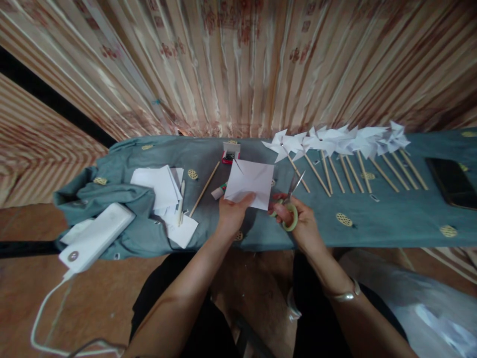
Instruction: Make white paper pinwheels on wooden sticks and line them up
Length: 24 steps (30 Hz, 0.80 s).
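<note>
My left hand [231, 213] pinches the lower edge of a white square of paper [250, 183], held up over the teal cloth [372, 219]; the sheet shows creases and a cut at its top left corner. My right hand [298, 219] grips a pair of scissors with green handles [290, 206], blades slightly apart and pointing up to the right, just right of the sheet. A row of several finished white paper pinwheels on wooden sticks [335, 149] lies to the right.
A stack of white paper squares [160, 186], a pen [181, 201] and a loose wooden stick [204, 188] lie at left. A small open box [231, 152] sits behind the sheet. A white power bank with cable [95, 237] rests far left, a dark phone [452, 183] far right.
</note>
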Available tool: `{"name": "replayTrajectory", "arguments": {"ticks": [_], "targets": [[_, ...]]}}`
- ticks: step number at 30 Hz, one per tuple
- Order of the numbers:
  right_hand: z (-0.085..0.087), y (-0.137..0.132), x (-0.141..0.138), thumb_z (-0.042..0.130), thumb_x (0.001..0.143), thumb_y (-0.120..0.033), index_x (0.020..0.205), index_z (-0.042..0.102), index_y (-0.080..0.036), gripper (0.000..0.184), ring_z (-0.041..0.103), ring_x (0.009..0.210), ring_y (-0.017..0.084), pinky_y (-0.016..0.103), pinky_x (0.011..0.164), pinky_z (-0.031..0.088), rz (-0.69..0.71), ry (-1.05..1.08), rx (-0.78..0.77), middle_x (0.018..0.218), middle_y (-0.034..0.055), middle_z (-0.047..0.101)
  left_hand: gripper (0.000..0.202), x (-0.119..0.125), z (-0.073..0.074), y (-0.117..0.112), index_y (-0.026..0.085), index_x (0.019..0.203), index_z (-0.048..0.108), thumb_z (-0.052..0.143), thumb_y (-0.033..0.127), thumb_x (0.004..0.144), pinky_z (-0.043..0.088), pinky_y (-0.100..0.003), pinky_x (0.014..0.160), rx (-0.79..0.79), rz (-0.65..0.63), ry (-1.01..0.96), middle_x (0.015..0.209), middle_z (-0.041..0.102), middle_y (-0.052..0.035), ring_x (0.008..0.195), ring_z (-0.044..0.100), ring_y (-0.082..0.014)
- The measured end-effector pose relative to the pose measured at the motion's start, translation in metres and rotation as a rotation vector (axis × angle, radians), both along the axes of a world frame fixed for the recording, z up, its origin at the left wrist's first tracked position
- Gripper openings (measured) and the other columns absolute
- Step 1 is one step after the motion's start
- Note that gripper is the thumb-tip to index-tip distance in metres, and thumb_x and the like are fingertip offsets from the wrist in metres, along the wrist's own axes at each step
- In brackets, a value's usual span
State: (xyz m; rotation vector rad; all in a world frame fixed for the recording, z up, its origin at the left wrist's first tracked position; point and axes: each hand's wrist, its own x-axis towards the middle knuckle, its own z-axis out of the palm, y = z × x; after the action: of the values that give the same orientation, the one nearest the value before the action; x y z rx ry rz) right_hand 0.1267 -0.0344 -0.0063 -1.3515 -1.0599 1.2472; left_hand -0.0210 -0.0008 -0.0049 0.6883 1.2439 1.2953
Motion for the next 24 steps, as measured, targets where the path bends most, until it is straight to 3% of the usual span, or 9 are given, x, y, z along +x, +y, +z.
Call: {"name": "replayTrajectory", "arguments": {"ticks": [4,11,24], "targets": [[-0.003,-0.011,0.002,0.070,0.073,-0.055,0.097,0.064,-0.019,0.043,0.062,0.065,0.015,0.024,0.052,0.044,0.207,0.043,-0.051,0.075,0.0036,0.069,0.024,-0.013,0.001,0.005,0.016,0.078,0.072,0.079,0.024,0.057,0.053,-0.033,0.079,0.053,0.021,0.043,0.085,0.075,-0.0060,0.078,0.068,-0.0202],[0.000,-0.024,0.008,0.072,0.072,-0.054,0.090,0.067,-0.017,0.042,0.051,0.055,0.011,0.023,0.051,0.040,0.520,-0.027,-0.128,0.063,-0.0012,0.059,0.020,-0.024,0.003,0.007,0.016,0.072,0.072,0.080,0.025,0.056,0.053,-0.032,0.076,0.095,0.087,0.064,0.079,0.075,-0.0057,0.077,0.067,-0.0196],[-0.005,-0.024,0.011,0.072,0.072,-0.052,0.088,0.068,-0.016,0.039,0.046,0.055,0.009,0.021,0.051,0.039,0.593,-0.047,-0.191,0.061,-0.0033,0.050,0.018,-0.020,0.003,0.006,0.017,0.068,0.071,0.080,0.023,0.054,0.053,-0.030,0.073,0.114,0.075,0.031,0.072,0.073,-0.0039,0.075,0.067,-0.0191]]}}
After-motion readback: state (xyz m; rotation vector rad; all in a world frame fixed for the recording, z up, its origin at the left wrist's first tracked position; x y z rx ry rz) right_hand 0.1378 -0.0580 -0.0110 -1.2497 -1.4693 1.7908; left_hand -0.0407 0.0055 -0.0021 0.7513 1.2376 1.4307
